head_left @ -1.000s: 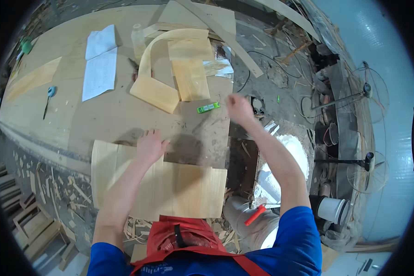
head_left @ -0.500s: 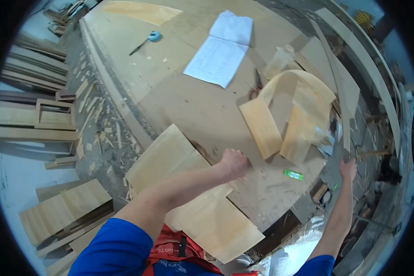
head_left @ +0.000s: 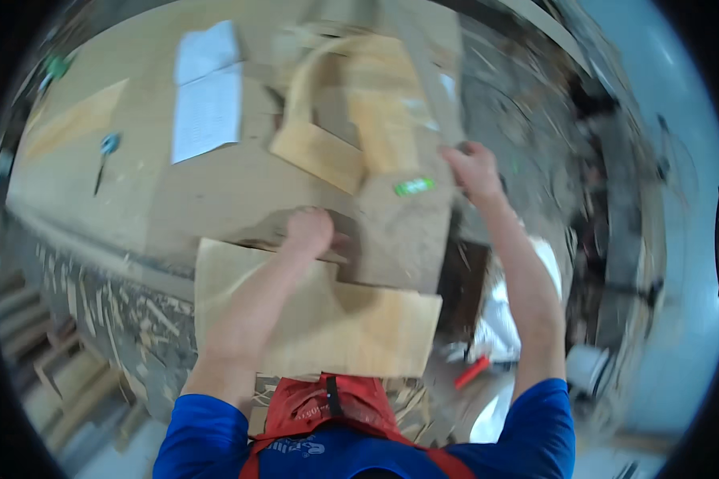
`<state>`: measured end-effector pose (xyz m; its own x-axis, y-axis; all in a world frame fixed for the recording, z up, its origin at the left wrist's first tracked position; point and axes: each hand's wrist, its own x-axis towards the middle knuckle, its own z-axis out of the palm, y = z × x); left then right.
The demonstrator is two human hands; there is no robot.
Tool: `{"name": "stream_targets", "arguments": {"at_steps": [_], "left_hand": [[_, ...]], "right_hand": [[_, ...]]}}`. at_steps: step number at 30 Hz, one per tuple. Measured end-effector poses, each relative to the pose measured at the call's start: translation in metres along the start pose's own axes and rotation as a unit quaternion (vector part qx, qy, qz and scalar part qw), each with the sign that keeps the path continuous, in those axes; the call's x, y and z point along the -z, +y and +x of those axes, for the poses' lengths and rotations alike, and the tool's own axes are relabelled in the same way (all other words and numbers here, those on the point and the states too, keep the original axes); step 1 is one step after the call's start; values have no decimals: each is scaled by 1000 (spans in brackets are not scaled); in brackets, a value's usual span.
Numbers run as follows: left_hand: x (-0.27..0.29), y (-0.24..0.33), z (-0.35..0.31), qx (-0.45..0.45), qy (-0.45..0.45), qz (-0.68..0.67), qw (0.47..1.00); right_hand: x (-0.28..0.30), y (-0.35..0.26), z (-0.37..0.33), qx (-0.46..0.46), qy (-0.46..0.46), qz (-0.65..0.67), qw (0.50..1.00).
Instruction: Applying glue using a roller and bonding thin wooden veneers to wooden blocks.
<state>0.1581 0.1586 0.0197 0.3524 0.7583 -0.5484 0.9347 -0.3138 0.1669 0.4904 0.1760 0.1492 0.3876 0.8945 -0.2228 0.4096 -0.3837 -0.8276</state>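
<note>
My left hand (head_left: 310,230) is closed over the far edge of a pale, stepped wooden sheet (head_left: 319,319) in front of me; whatever its fingers hold is hidden. At the right side of the worktable (head_left: 248,188), my right hand (head_left: 473,169) is closed at the near end of a long thin wooden strip (head_left: 427,80), which blurs as it runs away from me. Between the hands lies a small bright green object (head_left: 414,187) with a pale middle. Beyond it rests a curved wooden piece (head_left: 319,156) with a broad, flat part.
A printed paper sheet (head_left: 208,104) lies farther back, left of the curved wood. A blue-headed tool (head_left: 109,144) is on the table's left. Wood scraps (head_left: 136,311) litter the floor there. A red object (head_left: 472,372) and silvery sheeting (head_left: 495,319) sit low on the right.
The view has turned to the right, so the table's things appear farther left. My left hand stays near the stepped sheet's far edge; my right hand remains at the strip's near end.
</note>
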Motion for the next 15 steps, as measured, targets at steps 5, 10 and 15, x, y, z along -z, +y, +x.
{"name": "stream_targets", "arguments": {"at_steps": [5, 10, 15], "left_hand": [[-2, 4, 7, -47, 29, -42, 998], [8, 19, 7, 40, 24, -526, 849], [13, 103, -36, -30, 35, -727, 686]], "right_hand": [[-5, 44, -210, -8, 98, -12, 995], [-44, 108, -389, -110, 86, 2, 990], [-83, 137, -503, -104, 39, -3, 994]]}}
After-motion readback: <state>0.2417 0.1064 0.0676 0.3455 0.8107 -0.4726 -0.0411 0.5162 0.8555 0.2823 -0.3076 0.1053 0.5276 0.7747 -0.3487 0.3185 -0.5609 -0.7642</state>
